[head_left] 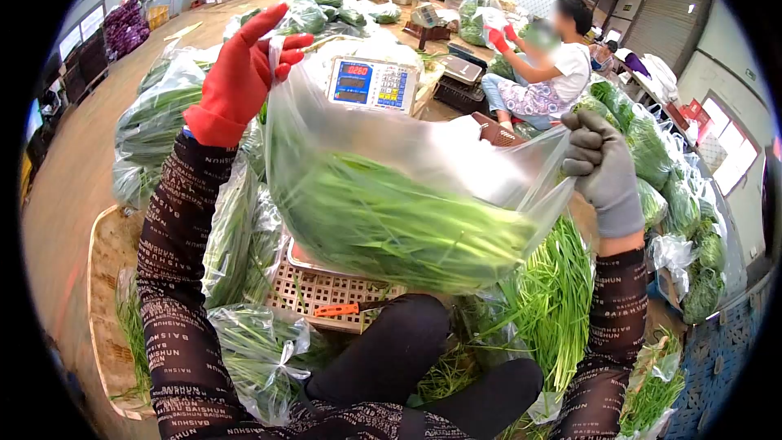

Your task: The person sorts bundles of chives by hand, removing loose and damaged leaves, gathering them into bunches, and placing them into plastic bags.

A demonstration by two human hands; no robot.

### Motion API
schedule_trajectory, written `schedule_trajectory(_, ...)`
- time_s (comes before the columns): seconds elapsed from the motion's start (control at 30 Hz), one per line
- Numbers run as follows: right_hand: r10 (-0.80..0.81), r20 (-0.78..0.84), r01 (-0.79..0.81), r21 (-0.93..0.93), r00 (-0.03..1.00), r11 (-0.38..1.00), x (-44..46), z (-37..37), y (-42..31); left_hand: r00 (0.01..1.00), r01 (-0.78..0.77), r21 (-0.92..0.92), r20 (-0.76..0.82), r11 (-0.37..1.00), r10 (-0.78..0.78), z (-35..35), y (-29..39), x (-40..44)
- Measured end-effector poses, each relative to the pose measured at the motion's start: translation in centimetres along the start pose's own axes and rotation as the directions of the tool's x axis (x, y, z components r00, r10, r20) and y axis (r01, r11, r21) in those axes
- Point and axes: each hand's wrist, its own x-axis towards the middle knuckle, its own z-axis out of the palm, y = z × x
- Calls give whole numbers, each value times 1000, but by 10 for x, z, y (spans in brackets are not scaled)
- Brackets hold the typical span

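A clear plastic bag (391,195) filled with long green leafy stalks hangs between my two hands, slightly blurred. My left hand (244,73), in a red glove, has the bag's left handle caught at its fingers; the index finger points out while the others curl. My right hand (603,167), in a grey glove, is closed in a fist around the right handle. Behind the bag stands a digital scale (371,85) with a lit red display. Under the bag, an orange-handled knife (346,309) lies on an upturned beige plastic crate (305,287).
Loose green stalks (558,301) lie by my right knee. A tied bag of greens (257,350) sits at my left leg, with more filled bags (159,134) beyond. A co-worker (554,73) in red gloves sits at the back right. Bagged greens (652,147) line the right side.
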Motion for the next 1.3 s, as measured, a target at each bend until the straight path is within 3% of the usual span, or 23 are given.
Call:
schedule_trajectory(0.1,-25,137,-3,199,990,980,1,9,14,985,-163,77,61,984,159,13,5,-11)
schedule_trajectory(0.13,-64,189,-3,336,980,942,1,16,22,997,-77,235,48,969,68,17,5,-17)
schedule_trajectory(0.2,-44,175,-6,277,984,961,5,29,55,996,65,498,15,865,-83,33,-2,-31)
schedule_trajectory(0.33,159,193,-203,239,968,950,16,52,151,952,252,675,-44,694,-303,33,-61,-63)
schedule_trajectory(0.37,199,192,-240,217,961,946,19,58,169,965,-48,827,183,560,-187,31,-77,-73)
schedule_trajectory(0.43,366,466,-518,253,805,817,36,58,205,980,-189,922,198,338,8,53,-92,-95)
schedule_trajectory(0.47,225,388,-247,7,894,969,24,64,213,965,-263,923,247,281,93,58,-103,-105)
schedule_trajectory(0.5,75,298,15,-291,952,956,12,71,221,936,-338,916,303,215,180,63,-113,-112)
schedule_trajectory(0.53,-101,476,353,-479,874,803,33,46,252,951,-307,924,293,226,96,74,-113,-121)
schedule_trajectory(0.57,-197,555,437,-341,808,832,29,38,267,962,-269,934,274,236,12,85,-113,-131)
schedule_trajectory(0.63,-319,642,263,185,697,947,11,34,278,915,-398,909,403,123,-10,97,-127,-150)
schedule_trajectory(0.67,-306,647,187,248,698,950,7,28,277,897,-443,885,436,141,79,100,-135,-156)
schedule_trajectory(0.83,334,419,-301,-145,844,942,11,13,227,824,-545,731,378,411,421,93,-161,-171)
schedule_trajectory(0.87,231,321,-169,-210,919,963,4,29,217,862,-492,724,331,483,383,86,-160,-175)
schedule_trajectory(0.9,318,241,-279,-182,917,943,3,36,208,866,-481,740,317,471,386,82,-161,-184)
schedule_trajectory(0.93,344,477,-423,65,809,904,12,24,210,992,-127,506,52,853,117,78,-162,-194)
schedule_trajectory(0.97,319,593,-505,175,739,845,17,20,215,966,254,98,-86,962,-246,72,-161,-199)
schedule_trajectory(1.0,287,699,-601,252,655,759,21,16,219,904,401,-155,-96,903,-417,60,-165,-198)
schedule_trajectory(1.03,291,688,-637,318,664,702,20,19,224,904,393,-152,-115,907,-412,50,-168,-195)
schedule_trajectory(1.1,303,684,-678,379,663,629,13,34,228,760,637,33,139,770,-635,33,-168,-191)
schedule_trajectory(1.17,376,364,-487,289,852,824,1,58,223,745,619,106,237,778,-624,31,-161,-181)
schedule_trajectory(1.23,318,364,-434,300,875,850,9,57,236,713,635,-60,431,770,-554,26,-165,-166)
schedule_trajectory(1.3,225,308,-265,95,925,960,17,54,240,595,657,166,485,735,-641,20,-174,-154)
